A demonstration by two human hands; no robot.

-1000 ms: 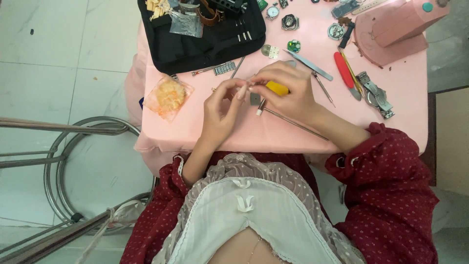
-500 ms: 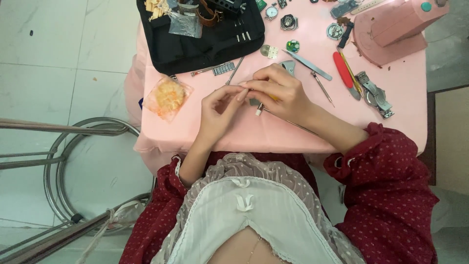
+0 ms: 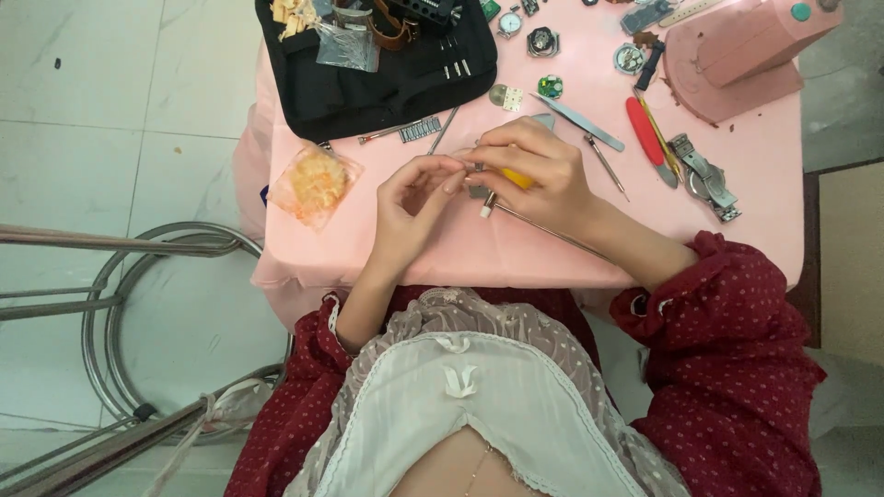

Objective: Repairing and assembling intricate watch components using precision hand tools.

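Here, left hand [image 3: 414, 198] fingertips pinched on tiny part, too small to identify; right hand [image 3: 539, 170] closed round yellow-handled tool [image 3: 517, 178]. Risk: tool slips, part drops onto pink table [image 3: 387, 248] and rolls off the edge

Both hands meet over pink table [image 3: 755, 184]; right hand [image 3: 543, 175] grips yellow-handled tool [image 3: 517, 179]; left hand [image 3: 414, 198] pinches small part.

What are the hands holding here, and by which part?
The right hand grips a yellow-handled tool by its handle. The left hand pinches something tiny at its fingertips, meeting the right hand; what it is cannot be told.
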